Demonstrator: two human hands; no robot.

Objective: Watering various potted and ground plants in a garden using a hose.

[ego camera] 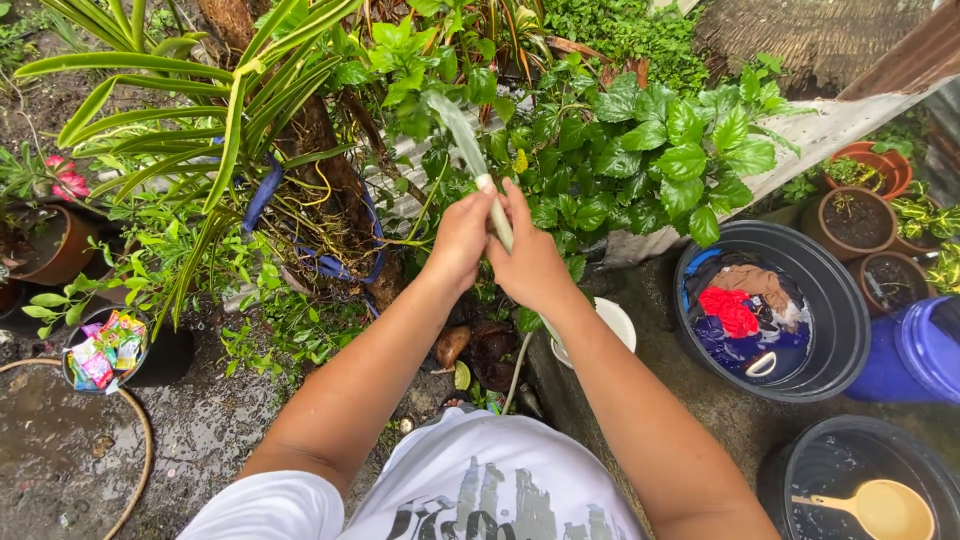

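Note:
My left hand (460, 240) and my right hand (530, 258) are pressed together in front of me, both closed around the end of a pale hose (502, 228). The hose tip pokes out above my fingers, and a jet of water (455, 125) shoots up and left into the green leafy plants (640, 150). Below my hands the hose drops behind my right forearm, mostly hidden. My white shirt (470, 490) fills the bottom of the view.
At right, a black tub (835, 300) holds wet clothes. A blue container (915, 350) and a black bucket (830, 455) with a yellow dipper (880, 508) stand nearby. Potted plants (855, 215) sit behind. A black pot of colourful sachets (105, 350) stands left, by a hose loop (140, 420).

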